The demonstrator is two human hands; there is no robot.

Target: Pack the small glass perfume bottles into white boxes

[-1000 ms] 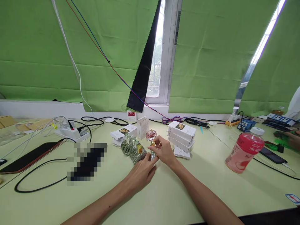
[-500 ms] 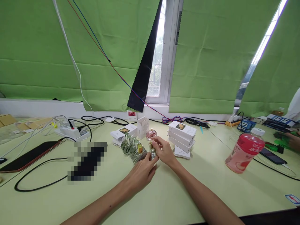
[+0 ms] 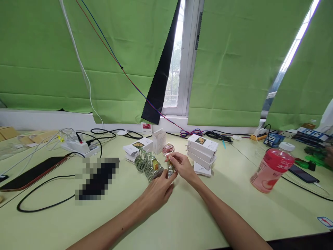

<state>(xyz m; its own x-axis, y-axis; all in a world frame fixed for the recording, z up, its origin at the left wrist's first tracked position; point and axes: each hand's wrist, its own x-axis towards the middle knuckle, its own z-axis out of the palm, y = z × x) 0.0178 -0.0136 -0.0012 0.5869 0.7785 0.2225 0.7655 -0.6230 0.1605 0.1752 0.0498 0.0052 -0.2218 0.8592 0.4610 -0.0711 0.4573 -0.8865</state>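
A small clear glass bottle with a gold top (image 3: 170, 169) stands between my two hands. My left hand (image 3: 161, 184) is closed, its fingertips pinching the bottle low down. From the other side, the thumb and fingers of my right hand (image 3: 183, 169) close around the gold top. Just left of my fingers is a cluster of small round bottles (image 3: 148, 166) with a greenish look, most with silver caps and the nearest with a gold cap (image 3: 155, 164). Behind the held bottle sits a round glass bottle with pink-red contents (image 3: 168, 149). My fingers partly hide the held bottle.
Stacked white boxes (image 3: 202, 147) stand to the right, more flat boxes (image 3: 136, 146) to the left, and an upright box (image 3: 159, 141) behind. A pink drink bottle (image 3: 272, 170) is at right. Phone (image 3: 33, 173), power strip (image 3: 80, 148) and cables lie left.
My right hand's fingers have shifted slightly down and closer together at the gold top, showing more of the bottle. The left hand stays in place.
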